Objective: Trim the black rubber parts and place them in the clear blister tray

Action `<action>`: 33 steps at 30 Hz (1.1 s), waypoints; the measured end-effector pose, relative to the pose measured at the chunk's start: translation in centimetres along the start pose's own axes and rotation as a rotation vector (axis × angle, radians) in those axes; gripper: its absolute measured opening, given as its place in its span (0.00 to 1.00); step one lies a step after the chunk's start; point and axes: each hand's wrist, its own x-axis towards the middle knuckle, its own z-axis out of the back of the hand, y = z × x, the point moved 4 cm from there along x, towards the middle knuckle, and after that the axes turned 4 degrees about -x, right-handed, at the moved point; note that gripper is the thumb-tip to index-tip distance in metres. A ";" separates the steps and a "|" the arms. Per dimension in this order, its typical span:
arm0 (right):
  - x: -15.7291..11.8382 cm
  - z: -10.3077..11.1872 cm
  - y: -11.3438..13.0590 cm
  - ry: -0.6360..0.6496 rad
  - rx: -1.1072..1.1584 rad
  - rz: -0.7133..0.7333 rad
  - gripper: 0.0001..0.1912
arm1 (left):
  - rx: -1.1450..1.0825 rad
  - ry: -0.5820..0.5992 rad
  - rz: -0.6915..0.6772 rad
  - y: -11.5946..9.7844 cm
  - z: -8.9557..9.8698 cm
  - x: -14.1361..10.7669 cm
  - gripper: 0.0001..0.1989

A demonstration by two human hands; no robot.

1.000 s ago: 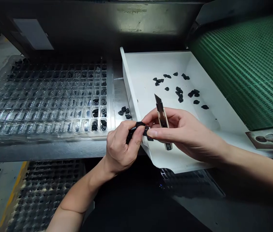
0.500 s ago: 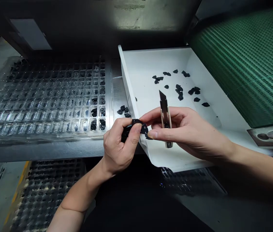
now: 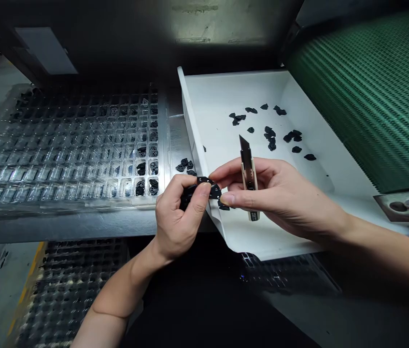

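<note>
My left hand [image 3: 178, 215] is closed around small black molded parts [image 3: 214, 190], pinching one between thumb and forefinger over the left rim of the white bin [image 3: 191, 126]. My right hand [image 3: 262, 188] holds a utility knife [image 3: 250, 181] with a pale handle, its dark blade pointing up and away. The thumb and forefinger of that same hand touch the black part's right side. A further black piece [image 3: 223, 205] hangs just below the right thumb tip. How many parts lie in the left palm is hidden by the fingers.
Several loose black pieces [image 3: 269, 137] lie in the bin. Left of it, a clear compartment tray [image 3: 81, 159] holds black parts in some pockets. A small cluster of parts [image 3: 184, 165] sits on the metal table between them. A green mesh conveyor belt [image 3: 378, 96] runs at the right.
The black part between my fingertips has turned slightly, and the piece below my right thumb shows more. Both hands keep nearly the same place; the knife stays upright.
</note>
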 end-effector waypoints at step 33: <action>-1.2 -1.3 1.7 -0.138 -0.296 0.261 0.13 | -0.078 -0.019 0.127 1.3 -0.3 -0.7 0.13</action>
